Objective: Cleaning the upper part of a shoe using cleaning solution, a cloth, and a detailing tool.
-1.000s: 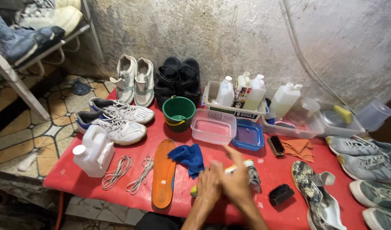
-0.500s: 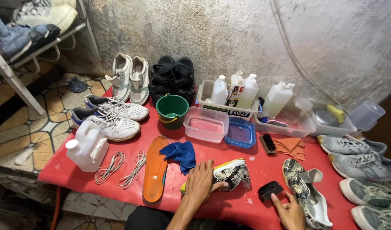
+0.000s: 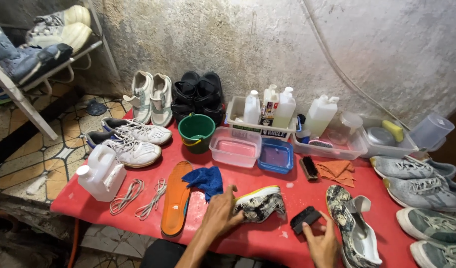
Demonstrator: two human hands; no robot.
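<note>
My left hand (image 3: pixel 220 213) rests on the heel end of a patterned grey-black sneaker (image 3: pixel 260 203) with a yellow sole edge, lying on its side on the red table (image 3: pixel 287 183). My right hand (image 3: pixel 321 242) grips a small black brush (image 3: pixel 305 219) near the table's front edge. The matching patterned sneaker (image 3: pixel 353 223) lies just right of that hand. An orange insole (image 3: pixel 176 197) and a blue cloth (image 3: pixel 205 179) lie left of my left hand.
White laces (image 3: pixel 138 194) and a white jug (image 3: pixel 100 173) sit at the left. Behind are a green bucket (image 3: pixel 196 132), a clear tub (image 3: pixel 236 147), a blue tub (image 3: pixel 276 156), a second brush (image 3: pixel 309 167), an orange cloth (image 3: pixel 337 170), bottles in trays, and pairs of shoes.
My hands have parted. The left one set the patterned sneaker down on the table and stays on it; the right one went to the front right and took the black brush.
</note>
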